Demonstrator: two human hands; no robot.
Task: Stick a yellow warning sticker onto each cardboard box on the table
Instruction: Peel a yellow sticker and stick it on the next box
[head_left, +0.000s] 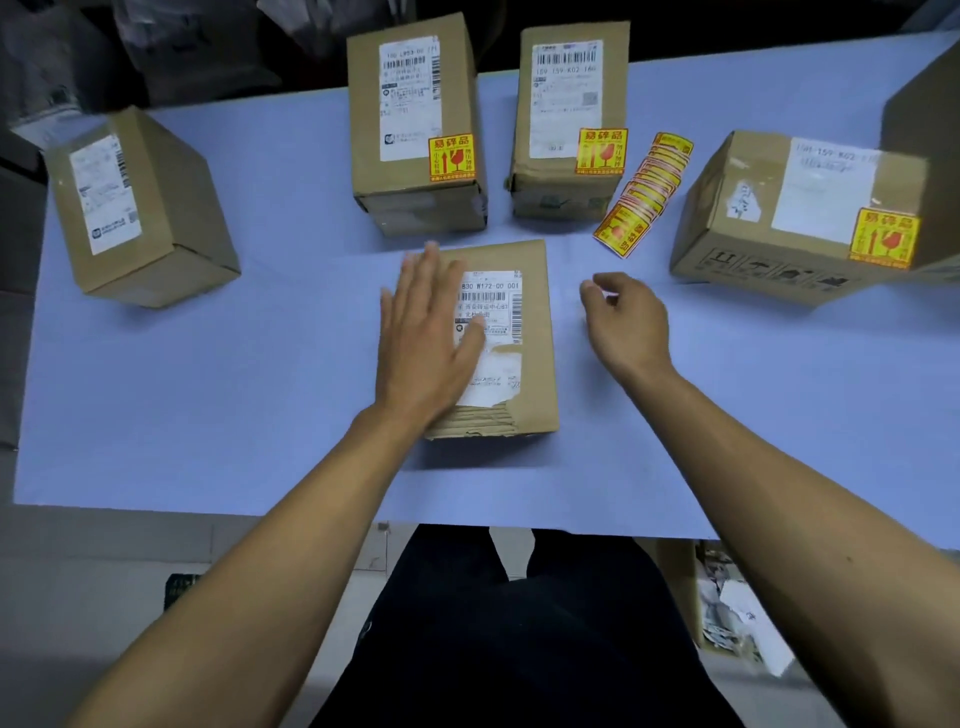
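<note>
At the table's middle, a bare box (524, 332) is held down, ready for its sticker.

The left hand (423, 332) lies flat on the box, fingers straight, pressing its top and part of the white label (498, 312). The right hand (623, 317) hovers just right of the box, fingers loosely curled and thumb near forefinger; it seems to hold nothing, though a peeled sticker there would be hard to see. The sticker strip (644, 192) lies on the blue table (260, 405) beyond that hand, between two stickered boxes. Three boxes already carry yellow stickers; the left box (140, 208) shows none. The step in hand looks like fetching a sticker: the right hand should reach to the strip, peel one, and lay it on bare cardboard beside the label while the left steadies the box.
</note>
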